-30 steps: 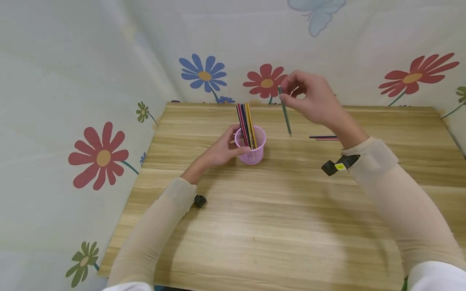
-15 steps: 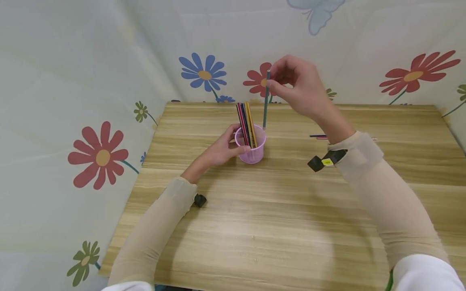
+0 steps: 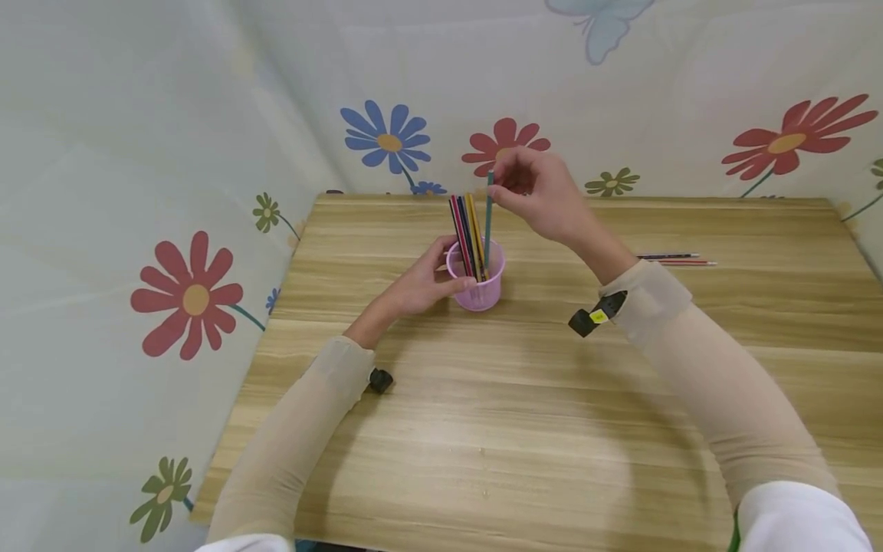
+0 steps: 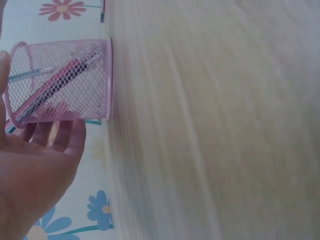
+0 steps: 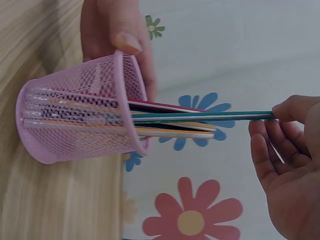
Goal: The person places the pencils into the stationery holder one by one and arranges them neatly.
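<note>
A pink mesh pencil cup [image 3: 483, 296] stands upright on the wooden table, holding several pencils [image 3: 463, 230] in red, dark blue and yellow that lean to its left side. My left hand [image 3: 421, 282] curls round the cup's left side, thumb at the near rim; its fingers [image 4: 75, 137] lie along the mesh in the left wrist view. With thumb and fingertips my right hand [image 3: 541, 192] pinches a green pencil [image 5: 240, 116] near its top end. The green pencil's lower part is inside the cup, as the right wrist view shows through the mesh.
Two pencils [image 3: 679, 262], one dark and one red, lie on the table [image 3: 524, 429] to the right, partly hidden behind the right forearm. A flower-printed curtain [image 3: 676, 69] borders the table at the back and left.
My right hand has carried the green pencil leftward, raised it over the cup, then lowered it so its lower end is inside. The left hand and cup have stayed in place.
</note>
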`<state>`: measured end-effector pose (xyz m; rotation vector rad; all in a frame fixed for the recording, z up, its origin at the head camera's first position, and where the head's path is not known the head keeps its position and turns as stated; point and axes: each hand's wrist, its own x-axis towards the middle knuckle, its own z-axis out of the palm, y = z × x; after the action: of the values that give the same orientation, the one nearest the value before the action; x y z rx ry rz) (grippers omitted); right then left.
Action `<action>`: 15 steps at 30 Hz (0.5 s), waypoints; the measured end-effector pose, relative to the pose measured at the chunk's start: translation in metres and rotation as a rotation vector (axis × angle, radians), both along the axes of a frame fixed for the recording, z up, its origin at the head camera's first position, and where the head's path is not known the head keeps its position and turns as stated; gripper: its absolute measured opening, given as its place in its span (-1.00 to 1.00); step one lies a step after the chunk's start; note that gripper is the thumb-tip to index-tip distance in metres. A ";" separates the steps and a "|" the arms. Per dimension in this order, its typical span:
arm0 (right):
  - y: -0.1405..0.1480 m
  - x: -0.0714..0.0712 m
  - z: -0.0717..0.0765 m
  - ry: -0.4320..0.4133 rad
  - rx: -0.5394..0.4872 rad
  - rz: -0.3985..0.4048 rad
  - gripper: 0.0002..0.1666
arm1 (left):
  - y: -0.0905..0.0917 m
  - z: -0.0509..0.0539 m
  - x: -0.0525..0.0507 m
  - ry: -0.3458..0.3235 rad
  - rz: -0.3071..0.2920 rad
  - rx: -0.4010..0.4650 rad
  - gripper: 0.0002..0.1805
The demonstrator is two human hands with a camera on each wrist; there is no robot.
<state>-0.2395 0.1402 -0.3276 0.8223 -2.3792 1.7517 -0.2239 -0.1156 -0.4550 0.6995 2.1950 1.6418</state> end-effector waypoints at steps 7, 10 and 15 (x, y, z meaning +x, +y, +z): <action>-0.004 -0.007 -0.020 -0.035 0.023 -0.004 -0.82 | 0.000 -0.001 -0.001 -0.010 -0.004 -0.007 -0.19; -0.006 -0.007 -0.024 -0.051 0.019 0.001 -0.83 | 0.000 0.000 0.000 -0.018 -0.004 -0.013 -0.18; -0.008 -0.008 -0.028 -0.075 0.030 0.003 -0.82 | 0.000 0.001 -0.001 -0.013 -0.001 -0.006 -0.18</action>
<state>-0.2475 0.1323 -0.3557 0.7772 -2.4577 1.7836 -0.2247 -0.1154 -0.4544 0.6864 2.1894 1.6337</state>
